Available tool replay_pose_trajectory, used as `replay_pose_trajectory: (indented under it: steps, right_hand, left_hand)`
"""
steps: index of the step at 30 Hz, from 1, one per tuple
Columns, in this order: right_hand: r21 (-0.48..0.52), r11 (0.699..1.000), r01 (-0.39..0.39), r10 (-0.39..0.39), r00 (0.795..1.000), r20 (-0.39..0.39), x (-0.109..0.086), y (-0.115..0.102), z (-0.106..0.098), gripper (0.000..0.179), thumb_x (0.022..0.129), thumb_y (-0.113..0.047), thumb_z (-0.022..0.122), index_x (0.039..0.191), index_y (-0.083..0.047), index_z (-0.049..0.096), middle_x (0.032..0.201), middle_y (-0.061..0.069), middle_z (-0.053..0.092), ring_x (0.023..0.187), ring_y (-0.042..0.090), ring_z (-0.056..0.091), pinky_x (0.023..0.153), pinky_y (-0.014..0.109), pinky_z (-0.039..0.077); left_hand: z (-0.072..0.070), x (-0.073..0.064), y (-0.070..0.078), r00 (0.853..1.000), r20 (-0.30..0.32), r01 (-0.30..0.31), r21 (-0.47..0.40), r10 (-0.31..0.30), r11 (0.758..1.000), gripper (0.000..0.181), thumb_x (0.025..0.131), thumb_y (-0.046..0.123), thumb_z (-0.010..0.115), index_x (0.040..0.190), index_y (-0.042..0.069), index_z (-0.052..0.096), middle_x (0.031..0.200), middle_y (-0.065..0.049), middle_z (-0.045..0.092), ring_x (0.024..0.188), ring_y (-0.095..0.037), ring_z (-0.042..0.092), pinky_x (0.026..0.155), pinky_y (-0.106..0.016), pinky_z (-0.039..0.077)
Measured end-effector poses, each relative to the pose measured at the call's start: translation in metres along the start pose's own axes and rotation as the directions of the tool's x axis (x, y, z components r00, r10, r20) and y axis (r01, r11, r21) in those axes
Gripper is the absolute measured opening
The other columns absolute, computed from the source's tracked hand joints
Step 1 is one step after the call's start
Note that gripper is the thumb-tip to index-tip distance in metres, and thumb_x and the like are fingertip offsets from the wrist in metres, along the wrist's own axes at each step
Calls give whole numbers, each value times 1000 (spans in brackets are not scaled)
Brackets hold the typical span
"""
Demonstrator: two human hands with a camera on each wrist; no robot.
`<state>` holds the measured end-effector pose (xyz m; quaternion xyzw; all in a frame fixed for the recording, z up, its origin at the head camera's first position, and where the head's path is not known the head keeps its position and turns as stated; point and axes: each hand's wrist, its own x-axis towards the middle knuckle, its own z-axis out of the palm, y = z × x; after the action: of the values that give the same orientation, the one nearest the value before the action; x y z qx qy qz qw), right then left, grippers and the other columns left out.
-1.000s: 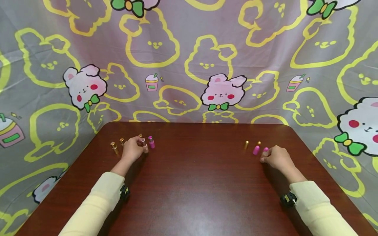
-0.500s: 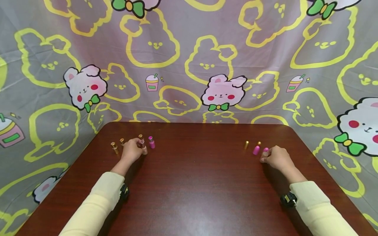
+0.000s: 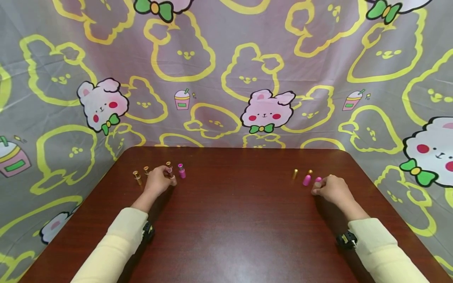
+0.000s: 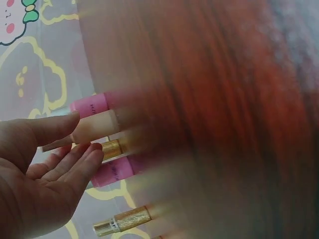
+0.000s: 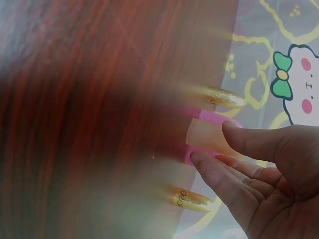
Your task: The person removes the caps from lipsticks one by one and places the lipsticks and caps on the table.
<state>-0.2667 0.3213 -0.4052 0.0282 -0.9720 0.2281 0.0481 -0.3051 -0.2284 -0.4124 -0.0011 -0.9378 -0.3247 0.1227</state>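
At the table's far left, my left hand (image 3: pixel 159 180) pinches a beige lipstick tube (image 4: pixel 97 125) between thumb and fingers; its uncapped end points up. A pink lipstick tube (image 3: pixel 182 171) and a gold one (image 3: pixel 168 164) stand close by it. Another pink tube (image 4: pixel 113 172) shows below my fingers in the left wrist view, hidden by the hand in the head view. On the right, my right hand (image 3: pixel 332 188) pinches a beige lipstick cap (image 5: pixel 205 133). Beside it are a pink cap (image 3: pixel 307 180), another pink cap (image 3: pixel 319 179) and a gold cap (image 3: pixel 295 173).
Two more gold tubes, one nearer (image 3: pixel 137 177) and one farther (image 3: pixel 146 169), stand left of my left hand. A second gold cap (image 3: pixel 310 172) stands behind the pink caps. The brown table (image 3: pixel 233 220) ends at a patterned cloth (image 3: pixel 219 70).
My left hand has shifted the beige tube slightly left and nearer, so more of the gold tube behind shows. The right hand has stayed in place.
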Motion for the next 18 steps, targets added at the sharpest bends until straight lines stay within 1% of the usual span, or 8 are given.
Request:
replay_pose_trajectory:
  steps: [2,3,5,7,10,12,15,18]
  right_hand:
    - [-1,1000,-5,5,1000,0,0,1,-3,24,79,-19,78,69,-1,67,63,6,56,61,23,50,53,34,42]
    - [1,1000,-9,9,1000,0,0,2,-5,24,79,-19,78,75,3,70,68,10,61,63,25,53,55,35,45]
    - [9,1000,-13,13,1000,-3,-1,4,-9,28,79,-18,78,83,9,70,76,17,66,66,28,57,58,39,50]
    - [21,1000,-13,13,1000,-6,-3,3,-14,30,80,-16,76,89,12,69,81,21,68,69,30,60,60,43,53]
    - [34,999,-7,7,1000,-19,-6,-3,-22,30,82,-16,74,91,12,69,80,19,69,69,29,62,60,41,53]
    - [36,999,-2,3,1000,-30,-6,-9,-27,30,83,-17,74,91,11,69,79,17,69,69,27,62,58,39,52]
    - [30,999,14,-12,998,-55,-4,-18,-37,34,84,-19,75,95,13,68,80,18,70,69,26,62,55,36,49]
    - [26,999,29,-27,996,-86,0,-30,-45,38,86,-22,74,98,13,67,83,20,70,68,26,62,54,35,48]
  left_hand:
    - [-1,-1,1,1000,-5,-5,-22,5,1000,30,70,3,80,93,-4,62,84,-15,69,81,-31,63,76,-44,47]
    - [-2,-1,2,1000,-5,-10,-35,10,999,31,70,2,80,94,-4,62,86,-16,69,83,-31,64,77,-44,48]
    - [-4,0,3,1000,-10,-16,-55,16,998,32,70,3,80,96,-5,62,90,-18,69,87,-33,65,81,-45,48]
    - [-6,1,5,1000,-10,-14,-75,13,997,33,73,3,79,100,-6,62,97,-21,69,93,-34,66,85,-46,48]
    - [-11,1,8,1000,-24,-18,-90,16,996,37,78,4,77,109,-8,62,104,-24,67,98,-37,65,86,-48,49]
    - [-15,0,12,999,-46,-23,-104,19,994,39,80,6,77,113,-8,61,107,-26,67,99,-37,65,84,-48,51]
    - [-21,1,20,994,-100,-49,-110,38,993,40,81,8,77,115,-7,61,109,-25,66,100,-37,65,82,-48,52]
    - [-27,3,31,987,-150,-83,-127,64,988,39,83,11,77,115,-6,62,112,-25,66,103,-38,64,84,-48,51]
